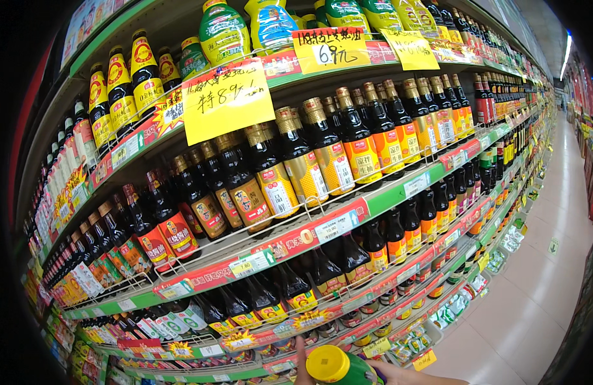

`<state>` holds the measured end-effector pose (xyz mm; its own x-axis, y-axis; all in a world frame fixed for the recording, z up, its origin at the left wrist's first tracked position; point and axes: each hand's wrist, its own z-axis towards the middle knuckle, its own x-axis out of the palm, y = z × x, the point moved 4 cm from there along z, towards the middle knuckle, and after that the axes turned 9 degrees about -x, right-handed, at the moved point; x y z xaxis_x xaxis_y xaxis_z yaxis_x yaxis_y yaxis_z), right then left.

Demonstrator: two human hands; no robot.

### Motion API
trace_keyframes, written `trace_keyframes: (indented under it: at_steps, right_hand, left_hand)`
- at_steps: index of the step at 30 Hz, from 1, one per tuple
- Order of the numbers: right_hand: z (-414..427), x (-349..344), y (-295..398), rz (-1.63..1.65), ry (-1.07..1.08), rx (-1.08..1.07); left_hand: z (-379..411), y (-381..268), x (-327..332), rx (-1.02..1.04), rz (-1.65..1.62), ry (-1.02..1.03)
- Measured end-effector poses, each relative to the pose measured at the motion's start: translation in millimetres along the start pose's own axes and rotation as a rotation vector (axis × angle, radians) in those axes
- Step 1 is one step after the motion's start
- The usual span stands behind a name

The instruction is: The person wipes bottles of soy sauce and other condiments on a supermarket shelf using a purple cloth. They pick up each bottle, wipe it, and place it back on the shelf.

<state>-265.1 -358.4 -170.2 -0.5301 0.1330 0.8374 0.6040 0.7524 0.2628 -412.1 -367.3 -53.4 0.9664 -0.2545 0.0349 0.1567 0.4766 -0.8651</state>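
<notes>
At the bottom edge, a green bottle point(353, 369) with a round yellow screw cap point(327, 363) is held upright or slightly tilted between my hands. My left hand point(302, 368) rests along its left side, one finger pointing up; most of this hand is cut off by the frame. From the right, my right hand point(388, 372) grips the bottle's side, its fingers partly hidden behind it. Just beyond stand lower shelves with dark soy sauce bottles point(296, 286) and small jars point(366, 308).
A long supermarket shelf unit with a green and red price rail point(296, 240) curves across the view. Its middle shelf carries gold-capped sauce bottles point(303, 175) behind a wire guard point(315, 204). Yellow handwritten signs point(229, 103) hang above. A tiled aisle floor point(522, 298) runs along the right.
</notes>
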Motion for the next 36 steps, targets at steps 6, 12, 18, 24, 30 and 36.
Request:
trace_keyframes:
  at_steps: [6, 12, 18, 24, 30, 36]
  right_hand:
    - [0, -16, 9, -0.041, 0.101, -0.058]
    - [-67, -98, 53, -0.144, -0.162, -0.596]
    - [-182, -55, 55, -2.034, 0.319, -1.405]
    - [-173, -8, 87, -2.338, 0.302, -1.386]
    - [-159, -4, 103, -1.842, 0.474, -1.367]
    - [-189, -50, 38, -2.526, 0.863, -1.019]
  left_hand:
    - [-9, 27, 48, -0.172, 0.006, -0.081]
    - [-18, 56, 111, -0.253, -0.054, -0.155]
    - [-28, 79, 174, -0.334, -0.136, -0.242]
    - [-46, 89, 213, -0.381, -0.208, -0.334]
    - [-56, 91, 223, -0.405, -0.290, -0.401]
    - [-72, 90, 190, -0.438, -0.359, -0.542]
